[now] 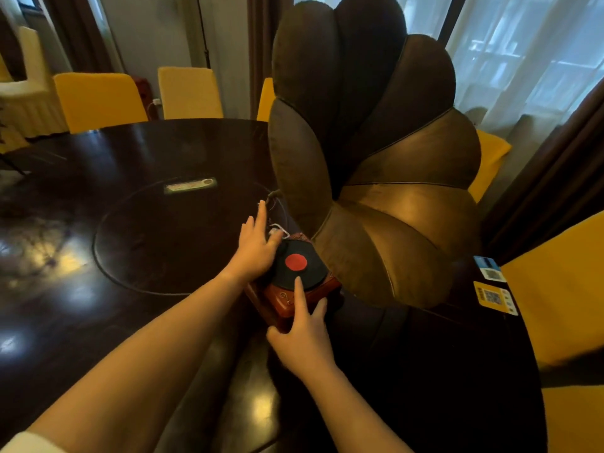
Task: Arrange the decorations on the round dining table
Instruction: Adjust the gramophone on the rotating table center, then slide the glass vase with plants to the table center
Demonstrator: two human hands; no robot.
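- A decorative gramophone with a red wooden base (pixel 287 300) sits on the dark, glossy round table (pixel 98 256).
- Its big brown petal-shaped horn (pixel 385 178) flares up and to the right.
- Left hand (pixel 256 253) lies flat against the base's far-left side, fingers (pixel 261 214) spread.
- Right hand (pixel 302 344) braces the near corner, forefinger on the black record with a red label (pixel 296 262).
- Yellow-covered chairs (pixel 99 99) ring the table.
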